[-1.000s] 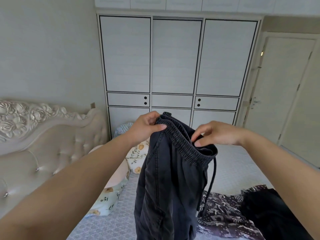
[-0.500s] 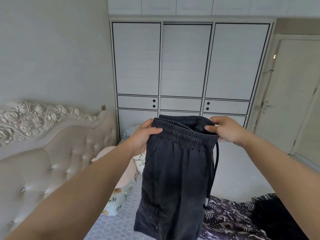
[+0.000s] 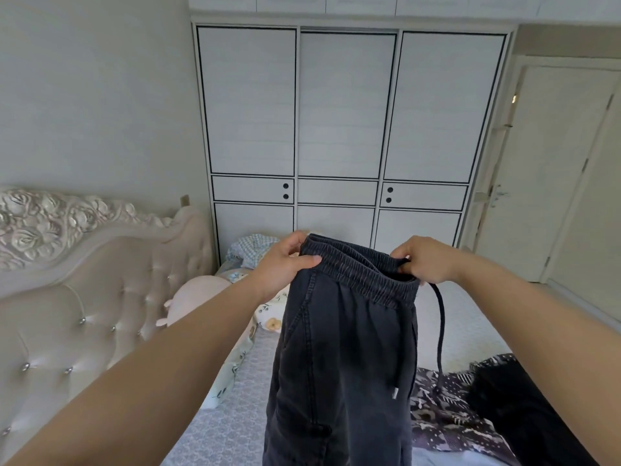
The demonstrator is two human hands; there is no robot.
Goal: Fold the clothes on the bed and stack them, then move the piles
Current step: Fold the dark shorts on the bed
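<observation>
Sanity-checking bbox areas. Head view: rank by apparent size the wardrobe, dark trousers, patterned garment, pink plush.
1. wardrobe
2. dark trousers, enlarged by being close to the camera, held up by left hand and right hand
3. patterned garment, partly hidden
4. pink plush, partly hidden; 3 versus 4 is uncertain.

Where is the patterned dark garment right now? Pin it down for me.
In the head view, the patterned dark garment lies on the bed at lower right, behind the held-up dark trousers and beside a black garment.
</observation>
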